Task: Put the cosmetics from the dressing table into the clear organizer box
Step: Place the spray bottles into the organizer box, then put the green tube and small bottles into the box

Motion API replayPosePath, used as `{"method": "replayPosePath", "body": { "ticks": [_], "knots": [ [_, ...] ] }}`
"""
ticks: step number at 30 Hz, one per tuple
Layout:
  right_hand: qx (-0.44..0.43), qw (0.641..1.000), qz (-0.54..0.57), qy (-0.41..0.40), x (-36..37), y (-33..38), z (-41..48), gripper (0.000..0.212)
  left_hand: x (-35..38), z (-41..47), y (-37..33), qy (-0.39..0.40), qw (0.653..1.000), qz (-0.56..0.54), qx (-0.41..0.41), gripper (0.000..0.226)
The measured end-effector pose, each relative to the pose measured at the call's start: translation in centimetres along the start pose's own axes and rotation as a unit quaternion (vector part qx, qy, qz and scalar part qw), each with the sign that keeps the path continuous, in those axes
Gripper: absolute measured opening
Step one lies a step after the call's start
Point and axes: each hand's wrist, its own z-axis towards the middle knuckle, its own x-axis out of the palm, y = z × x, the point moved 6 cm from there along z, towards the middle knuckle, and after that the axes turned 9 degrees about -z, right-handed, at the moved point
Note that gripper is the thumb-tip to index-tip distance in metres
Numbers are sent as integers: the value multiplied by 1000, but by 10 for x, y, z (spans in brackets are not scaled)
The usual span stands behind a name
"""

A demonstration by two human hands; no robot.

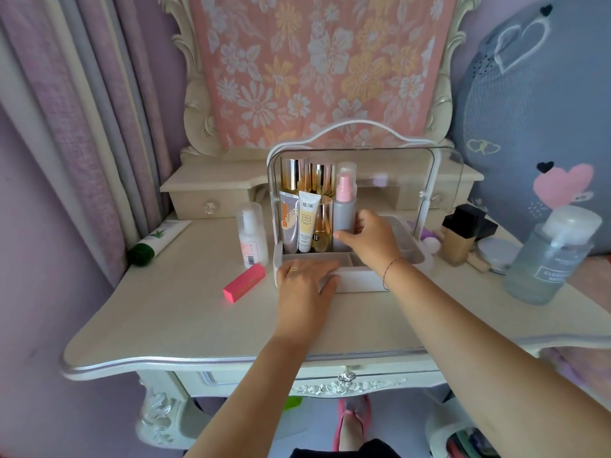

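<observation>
The clear organizer box [426, 180] stands open at the middle of the dressing table, its white base toward me. Inside stand gold-capped bottles, two tubes [305, 226] and a grey spray bottle [345, 206] with a pink nozzle. My right hand [373, 239] reaches into the box and its fingers wrap the lower part of the grey spray bottle. My left hand [305, 282] lies flat on the box's front left corner. Outside the box on the left are a white bottle [252, 238], a pink lipstick box [244, 282] and a green-capped tube [158, 241].
On the right of the table stand a foundation bottle with a black cap [461, 233], a round compact [496, 252] and a large clear cleansing-water bottle [549, 259]. Small drawers [211, 200] and a cloth-covered mirror rise behind. A curtain hangs at the left.
</observation>
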Motion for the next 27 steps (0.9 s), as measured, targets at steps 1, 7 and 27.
{"method": "replayPosePath", "body": {
  "ticks": [1, 7, 27],
  "knots": [
    [1, 1000, -3, 1, -1, 0, -2, 37, -1, -1, -1, 0, 1000, -3, 3, 25],
    [-61, 978, 24, -198, -34, 20, -54, 40, -28, -6, 1, -23, 999, -42, -5, 29],
    [-156, 971, 178, -27, 110, 122, -100, 23, -210, 26, 203, -161, 946, 172, -222, 36]
  ]
}}
